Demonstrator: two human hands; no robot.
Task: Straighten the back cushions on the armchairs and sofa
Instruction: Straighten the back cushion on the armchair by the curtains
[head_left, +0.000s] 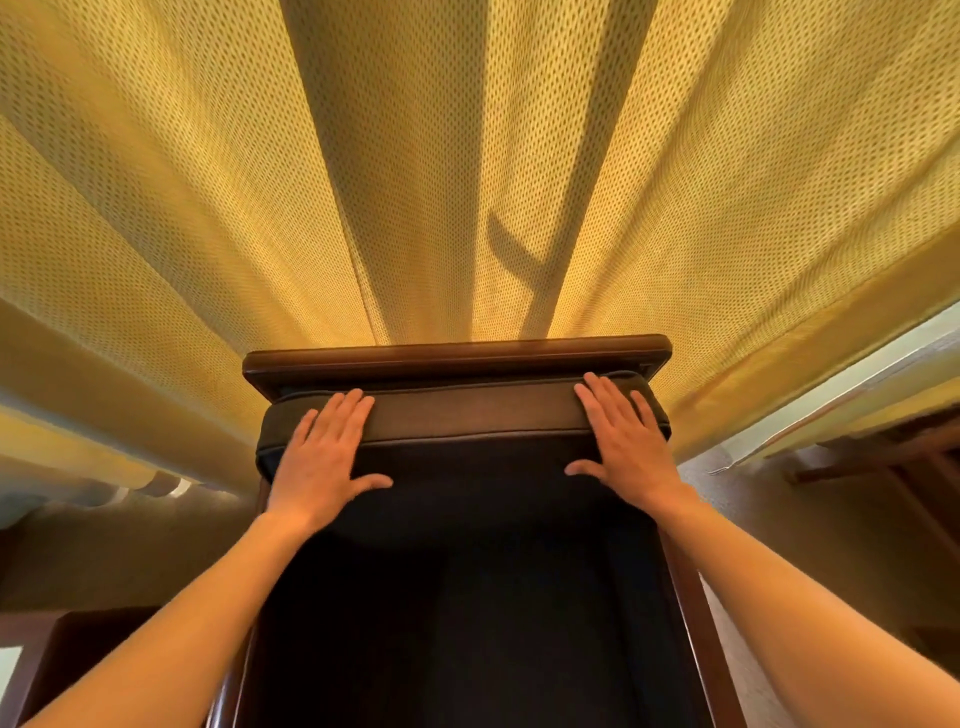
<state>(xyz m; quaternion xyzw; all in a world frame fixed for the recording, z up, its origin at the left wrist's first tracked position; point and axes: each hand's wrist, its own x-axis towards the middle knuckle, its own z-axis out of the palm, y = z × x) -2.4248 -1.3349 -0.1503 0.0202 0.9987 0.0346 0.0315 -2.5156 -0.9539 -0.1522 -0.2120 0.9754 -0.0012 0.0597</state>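
A dark brown back cushion (467, 410) stands upright in a wooden armchair, its top edge just below the chair's wooden back rail (457, 356). My left hand (324, 457) lies flat on the cushion's upper left corner, fingers spread over the top edge. My right hand (626, 441) lies flat on the upper right corner in the same way. Both palms press on the cushion without gripping it. The seat below (467, 623) is dark and in shadow.
A yellow patterned curtain (467, 156) hangs right behind the chair and fills the upper view. The chair's wooden arm (691, 597) runs along the right. Another piece of wooden furniture (883, 457) stands at the right, by a strip of window.
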